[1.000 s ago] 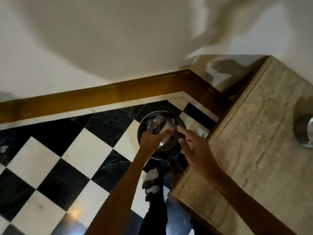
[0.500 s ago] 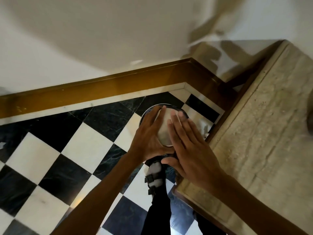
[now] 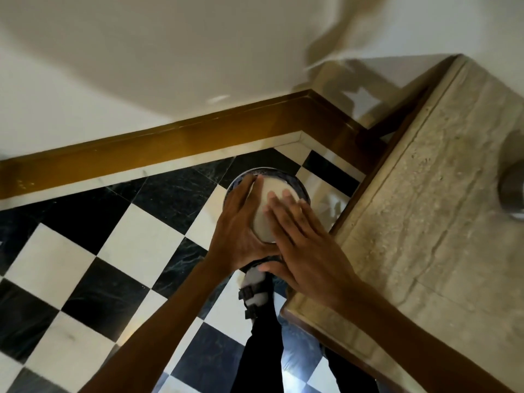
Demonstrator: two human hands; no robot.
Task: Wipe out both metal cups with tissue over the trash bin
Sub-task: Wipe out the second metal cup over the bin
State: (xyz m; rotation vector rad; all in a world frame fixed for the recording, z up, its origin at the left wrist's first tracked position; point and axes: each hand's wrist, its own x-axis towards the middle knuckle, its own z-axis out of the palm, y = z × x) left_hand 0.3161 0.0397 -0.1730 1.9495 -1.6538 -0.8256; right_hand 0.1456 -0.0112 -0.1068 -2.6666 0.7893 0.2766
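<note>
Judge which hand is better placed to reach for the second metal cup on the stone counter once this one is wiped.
Right, probably. The right hand lies flat on the tissue, next to the counter where the second cup stands. The left hand grips the first cup over the bin, farther away.

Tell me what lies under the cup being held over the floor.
Directly under the metal cup sits the round trash bin, only its dark rim showing. The left hand, right hand and white tissue cover the bin's inside, so its contents cannot be seen.
</note>
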